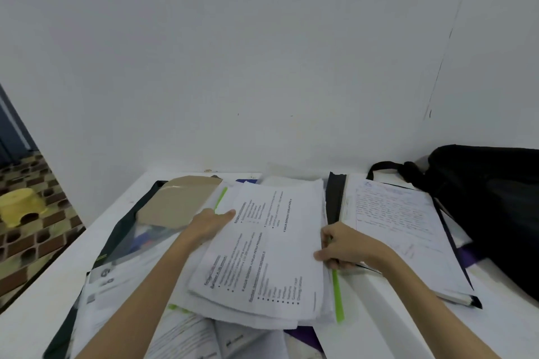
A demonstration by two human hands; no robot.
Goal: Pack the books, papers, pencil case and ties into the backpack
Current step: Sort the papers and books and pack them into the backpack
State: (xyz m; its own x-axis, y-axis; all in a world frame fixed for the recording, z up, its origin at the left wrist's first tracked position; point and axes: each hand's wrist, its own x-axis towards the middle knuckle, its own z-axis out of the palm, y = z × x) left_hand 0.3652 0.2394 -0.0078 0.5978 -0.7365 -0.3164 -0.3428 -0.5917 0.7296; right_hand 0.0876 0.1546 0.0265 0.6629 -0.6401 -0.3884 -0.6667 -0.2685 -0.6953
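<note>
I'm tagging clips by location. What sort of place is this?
Probably a home study corner: a white table against a bare wall, printed papers, a black backpack, and a tiled floor beside it.

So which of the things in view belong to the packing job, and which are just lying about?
Part of the job:
- stack of printed papers, held by left hand and right hand
- handwritten sheet
- black backpack
- brown envelope

Just lying about:
- yellow plastic stool on the floor
- marker by the table edge
</note>
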